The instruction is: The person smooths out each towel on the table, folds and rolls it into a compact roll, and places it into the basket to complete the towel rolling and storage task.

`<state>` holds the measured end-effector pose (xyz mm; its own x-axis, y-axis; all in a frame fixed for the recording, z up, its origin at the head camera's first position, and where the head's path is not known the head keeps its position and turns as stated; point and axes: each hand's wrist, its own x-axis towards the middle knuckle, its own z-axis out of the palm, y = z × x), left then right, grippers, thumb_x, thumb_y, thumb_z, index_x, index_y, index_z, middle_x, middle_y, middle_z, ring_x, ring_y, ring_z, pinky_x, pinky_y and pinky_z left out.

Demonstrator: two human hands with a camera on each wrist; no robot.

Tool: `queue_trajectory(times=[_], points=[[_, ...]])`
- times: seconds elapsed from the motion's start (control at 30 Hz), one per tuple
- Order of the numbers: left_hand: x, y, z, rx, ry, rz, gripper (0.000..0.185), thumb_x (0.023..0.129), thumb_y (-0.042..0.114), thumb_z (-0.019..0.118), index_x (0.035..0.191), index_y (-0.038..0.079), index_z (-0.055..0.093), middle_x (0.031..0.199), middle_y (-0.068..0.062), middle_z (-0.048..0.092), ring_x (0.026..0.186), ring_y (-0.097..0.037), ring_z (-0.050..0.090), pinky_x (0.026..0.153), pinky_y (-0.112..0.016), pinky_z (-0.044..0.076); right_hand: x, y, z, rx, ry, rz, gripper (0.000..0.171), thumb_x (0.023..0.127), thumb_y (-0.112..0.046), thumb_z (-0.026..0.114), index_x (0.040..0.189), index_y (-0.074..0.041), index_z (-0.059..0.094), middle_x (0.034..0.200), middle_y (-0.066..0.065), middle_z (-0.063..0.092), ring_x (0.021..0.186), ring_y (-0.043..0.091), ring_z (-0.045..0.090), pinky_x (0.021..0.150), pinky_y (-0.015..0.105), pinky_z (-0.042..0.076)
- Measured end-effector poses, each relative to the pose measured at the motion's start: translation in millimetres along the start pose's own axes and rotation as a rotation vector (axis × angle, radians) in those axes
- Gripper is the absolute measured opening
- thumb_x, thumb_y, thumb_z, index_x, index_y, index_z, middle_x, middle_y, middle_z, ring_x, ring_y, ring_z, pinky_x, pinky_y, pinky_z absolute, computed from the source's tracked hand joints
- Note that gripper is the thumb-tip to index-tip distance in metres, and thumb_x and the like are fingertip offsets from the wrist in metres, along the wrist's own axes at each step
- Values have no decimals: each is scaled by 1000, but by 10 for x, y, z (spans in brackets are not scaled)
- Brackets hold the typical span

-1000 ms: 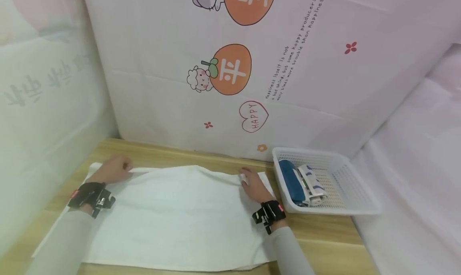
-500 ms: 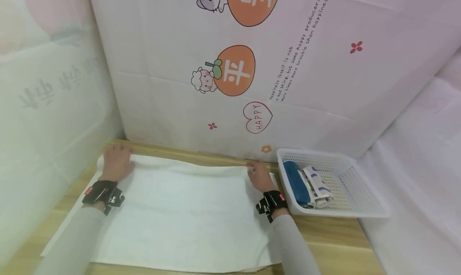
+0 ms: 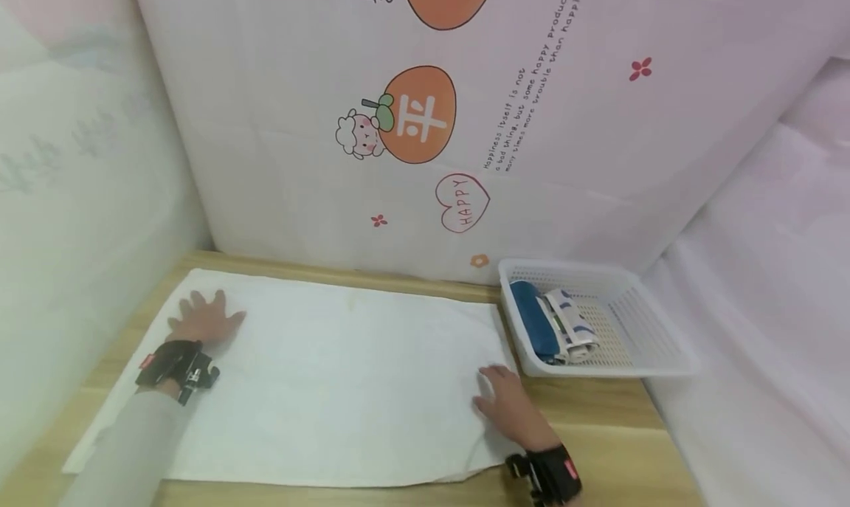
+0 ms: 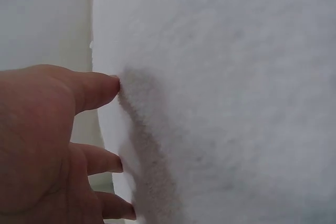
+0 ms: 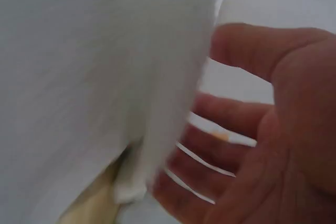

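Observation:
A white towel [image 3: 332,374] lies spread flat on the wooden table [image 3: 598,418]. My left hand [image 3: 202,319] presses on its far left part with the fingers straight and spread; the left wrist view shows the fingertips [image 4: 113,85] against the towel's nap [image 4: 236,77]. My right hand [image 3: 508,400] rests on the towel's right edge near the front. In the right wrist view that hand [image 5: 262,145] has relaxed, loosely bent fingers beside the towel's edge [image 5: 79,51], gripping nothing.
A white plastic basket [image 3: 598,368] stands on the table's right side, holding a rolled blue cloth [image 3: 534,326] and a rolled white patterned cloth [image 3: 571,330]. A printed sheet [image 3: 398,160] hangs as a wall behind the table, and pale fabric [image 3: 764,308] covers the right.
Both hands carried the towel's folded edge to the far side and let go. The left hand now lies flat on it; the right hand has slid back to the near right edge.

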<state>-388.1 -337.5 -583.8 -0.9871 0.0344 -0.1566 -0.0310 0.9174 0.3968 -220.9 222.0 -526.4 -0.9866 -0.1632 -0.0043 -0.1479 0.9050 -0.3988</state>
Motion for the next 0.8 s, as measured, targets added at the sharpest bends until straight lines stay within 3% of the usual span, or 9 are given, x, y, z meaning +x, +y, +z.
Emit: queue_trajectory(times=[0.13,0.27,0.37,0.5,0.67,0.8], points=[[90,-3,38,-6,4,-24,99,97,72,30,150,-11,16,144,-58,-1,130,-80,1,94,-93,9,-410,177,-98,86,-17,96,49,87,-12,78,129,5,61,133,25,57,126,42,55,106,57,44],[122,-13,36,-12,21,-24,99,96,73,31,149,-9,18,143,-59,0,130,-81,2,92,-94,9,-642,302,-121,119,6,205,55,86,-12,79,134,5,57,127,21,59,117,36,59,97,52,51],[127,-21,6,-14,14,-21,100,96,74,31,149,-10,18,142,-59,0,129,-81,2,91,-94,10,-692,351,-84,145,14,243,43,87,-10,78,124,1,61,105,8,63,94,20,61,79,36,54],[147,-57,1,-7,4,-20,103,95,77,27,149,-10,16,142,-59,-1,129,-81,2,91,-94,10,-748,386,-75,198,13,256,23,89,-5,74,110,-2,65,87,0,63,78,12,55,65,26,47],[178,-88,23,3,3,-18,103,95,77,27,149,-11,16,142,-60,-2,128,-82,2,90,-94,10,-948,447,-126,124,14,339,22,87,-5,76,105,-2,66,85,1,63,76,12,55,67,30,50],[214,-75,39,5,13,-8,102,95,76,29,149,-10,17,141,-60,0,128,-82,4,90,-94,10,-1039,423,-175,82,29,368,30,87,-7,77,114,0,65,95,4,65,85,16,59,75,37,53]])
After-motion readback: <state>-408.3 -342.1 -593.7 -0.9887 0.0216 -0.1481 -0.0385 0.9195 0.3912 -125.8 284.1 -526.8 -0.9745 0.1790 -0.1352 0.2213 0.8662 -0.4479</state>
